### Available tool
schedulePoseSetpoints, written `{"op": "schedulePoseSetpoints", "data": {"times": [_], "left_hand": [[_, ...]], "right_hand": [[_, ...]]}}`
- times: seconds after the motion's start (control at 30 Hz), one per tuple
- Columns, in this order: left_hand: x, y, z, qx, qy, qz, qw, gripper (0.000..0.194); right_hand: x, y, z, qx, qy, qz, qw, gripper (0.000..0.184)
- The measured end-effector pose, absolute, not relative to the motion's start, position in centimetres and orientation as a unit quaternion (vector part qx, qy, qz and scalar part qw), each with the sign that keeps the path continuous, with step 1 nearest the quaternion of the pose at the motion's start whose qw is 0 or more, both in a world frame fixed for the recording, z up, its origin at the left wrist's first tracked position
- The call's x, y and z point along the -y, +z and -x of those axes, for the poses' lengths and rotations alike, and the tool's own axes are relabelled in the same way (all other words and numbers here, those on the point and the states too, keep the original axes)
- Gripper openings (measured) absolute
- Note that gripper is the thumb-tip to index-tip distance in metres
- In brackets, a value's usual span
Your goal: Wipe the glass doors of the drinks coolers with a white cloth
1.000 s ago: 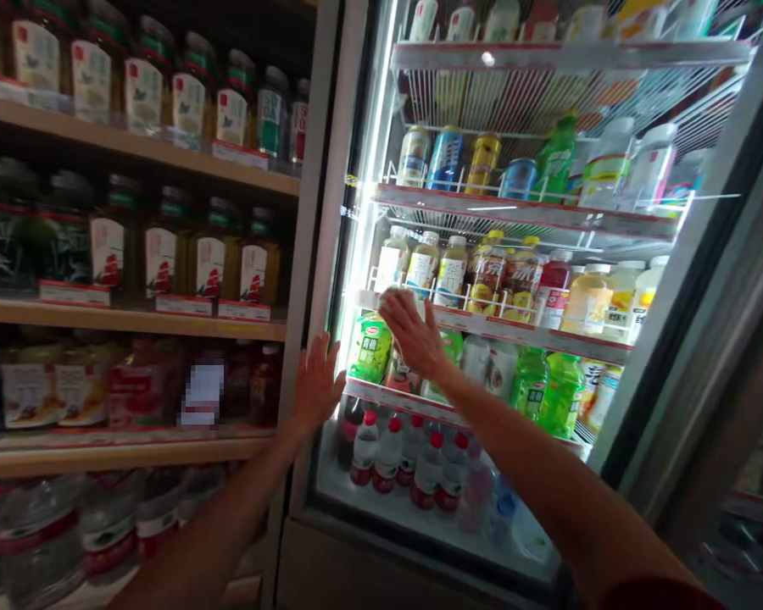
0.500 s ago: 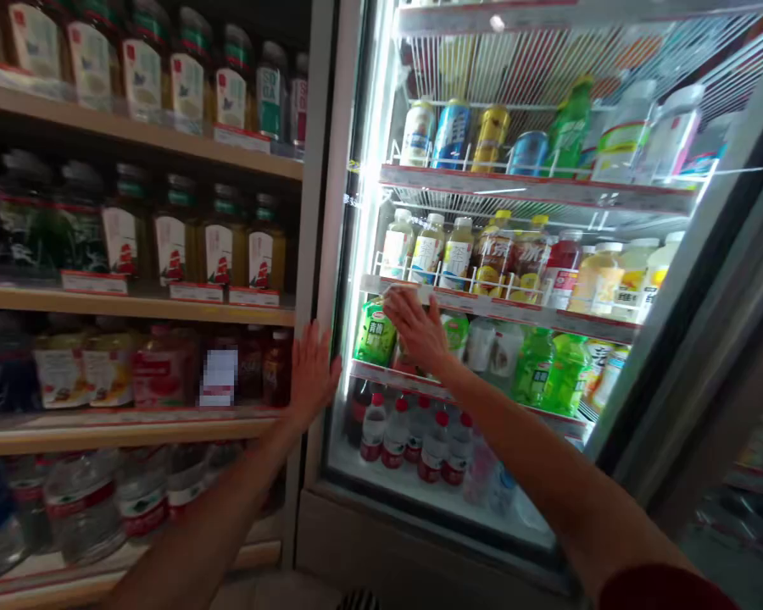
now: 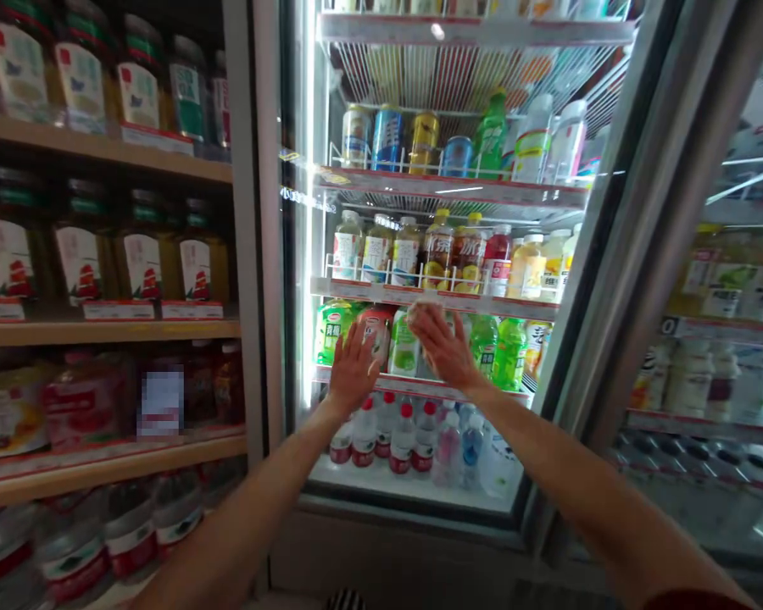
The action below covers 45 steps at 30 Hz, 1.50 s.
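Observation:
My left hand (image 3: pixel 354 366) is open, its palm toward the glass door (image 3: pixel 381 474) of a lit drinks fridge and its fingers pointing up. It is in front of a red-labelled bottle (image 3: pixel 375 330). To its right, my right hand (image 3: pixel 443 347) presses toward the same glass with its fingers bent over a pale cloth (image 3: pixel 423 310). Only a little of the cloth shows at the fingertips. Behind the glass beside it stand green bottles (image 3: pixel 509 352). Whether the left palm fully touches the glass I cannot tell.
Wooden shelves (image 3: pixel 108 335) with rows of bottles stand to the left of the fridge. The metal door frame (image 3: pixel 616 254) runs down on the right, with another glass-fronted cabinet (image 3: pixel 712 373) beyond it. Small water bottles (image 3: pixel 403 440) fill the fridge bottom.
My left hand has moved right, from the fridge's left frame to the glass. My right hand, with the cloth, has slid right across the door. The view has turned right.

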State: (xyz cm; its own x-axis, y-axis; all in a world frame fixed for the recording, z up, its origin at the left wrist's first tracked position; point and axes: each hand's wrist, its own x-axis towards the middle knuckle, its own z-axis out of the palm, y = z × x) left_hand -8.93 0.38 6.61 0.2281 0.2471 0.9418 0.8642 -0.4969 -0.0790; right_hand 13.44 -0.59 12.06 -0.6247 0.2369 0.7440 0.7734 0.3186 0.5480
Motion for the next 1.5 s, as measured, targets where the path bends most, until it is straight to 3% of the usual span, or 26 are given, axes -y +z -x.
{"op": "schedulePoseSetpoints", "data": {"times": [0.13,0.27,0.33,0.5,0.7,0.9,1.1,1.33,1.5], "left_hand": [[-0.5,6.9,7.6,0.370,-0.470,0.729,0.334,0.053],[-0.6,7.0,6.4,0.372,-0.465,0.735,0.323,0.053],[-0.5,7.0,5.8,0.365,-0.462,0.742,0.320,0.052],[-0.4,6.8,4.5,0.351,-0.458,0.751,0.323,0.052],[0.1,6.1,2.1,0.345,-0.447,0.761,0.318,0.050],[0.2,5.8,0.6,0.334,-0.442,0.764,0.331,0.050],[0.0,6.3,-0.8,0.335,-0.437,0.770,0.323,0.055],[0.2,5.5,-1.0,0.322,-0.427,0.779,0.328,0.053],[0.3,5.3,-1.3,0.333,-0.438,0.774,0.314,0.051]], "right_hand": [[1.1,9.9,-15.1,0.814,-0.467,0.275,0.210,0.060],[0.8,12.1,-16.2,0.724,-0.457,0.393,0.336,0.061],[0.9,11.7,-16.6,0.709,-0.455,0.407,0.354,0.061],[2.1,8.0,-18.8,0.786,-0.476,0.319,0.232,0.055],[2.8,11.1,-22.6,0.637,-0.488,0.469,0.368,0.058],[4.2,6.6,-25.0,0.703,-0.472,0.442,0.295,0.053],[3.3,10.6,-27.8,0.545,-0.455,0.544,0.448,0.055],[5.2,0.7,-29.1,0.580,-0.460,0.538,0.403,0.056],[3.5,7.0,-30.2,0.560,-0.465,0.504,0.465,0.057]]}}
